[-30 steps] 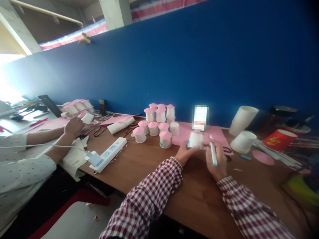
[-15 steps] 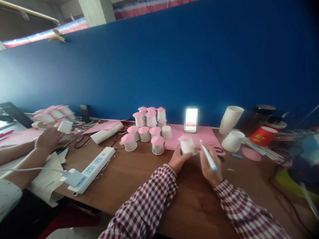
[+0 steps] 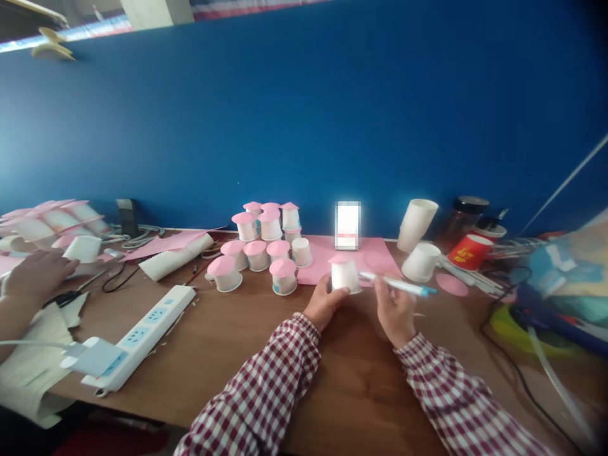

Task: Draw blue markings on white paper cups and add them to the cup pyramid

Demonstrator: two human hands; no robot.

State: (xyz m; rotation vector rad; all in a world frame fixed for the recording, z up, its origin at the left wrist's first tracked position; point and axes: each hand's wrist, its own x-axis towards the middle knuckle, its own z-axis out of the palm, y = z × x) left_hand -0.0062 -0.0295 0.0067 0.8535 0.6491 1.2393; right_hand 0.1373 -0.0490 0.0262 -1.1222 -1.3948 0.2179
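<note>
My left hand (image 3: 327, 301) is closed around a white paper cup (image 3: 345, 277) that stands mouth down under a pink paper cone. In my right hand (image 3: 395, 311) is a white marker pen (image 3: 399, 283) with a light blue end, gripped between thumb and fingers. Its tip points left, close to the cup's side; whether it touches I cannot tell. Left of my hands, several cups with pink cone tops (image 3: 284, 276) are grouped on the table, some stacked on others. One upside-down cup (image 3: 301, 252) among them shows no cone.
A pink sheet (image 3: 323, 256) lies behind my hands, with a blurred bright screen (image 3: 348, 225) upright on it. To the right are white cups (image 3: 421, 262) and a red cup (image 3: 470, 251). At left are a power strip (image 3: 142, 335) and a co-worker's hand (image 3: 38, 275).
My right hand has turned the marker from steeply slanted to nearly level, its tip now toward the cup. The cup stays in my left hand. The view has shifted right.
</note>
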